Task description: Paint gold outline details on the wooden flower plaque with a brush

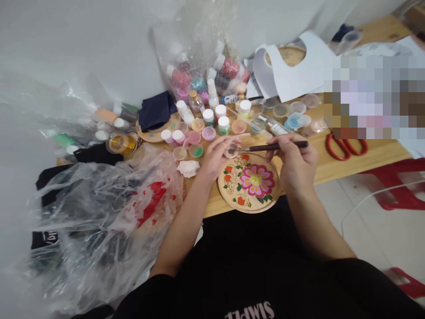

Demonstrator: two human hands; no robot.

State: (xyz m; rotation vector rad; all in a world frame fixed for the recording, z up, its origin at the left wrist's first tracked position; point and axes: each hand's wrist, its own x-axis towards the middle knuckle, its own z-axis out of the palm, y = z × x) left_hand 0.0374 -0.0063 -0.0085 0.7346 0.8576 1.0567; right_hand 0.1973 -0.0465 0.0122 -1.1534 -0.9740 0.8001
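My right hand (295, 164) grips a dark-handled tool (275, 146) with a thin metal end, which points left into a small clear cup (232, 151). Around that cup my left hand (215, 155) curls its fingers; what lies in the cup is too small to make out. Just below both hands rests a round wooden plaque (229, 195) at the table's front edge. It bears a pink flower (257, 180) with a yellow centre, orange blossoms and green leaves outlined in gold.
Small cups of coloured material, such as a green one (196, 151), and white-capped jars (223, 125) crowd the table behind my hands. Crumpled tissue (188, 168) and clear plastic bags (109, 212) lie left. Red-handled scissors (345, 148) sit right, above red stools (392, 186).
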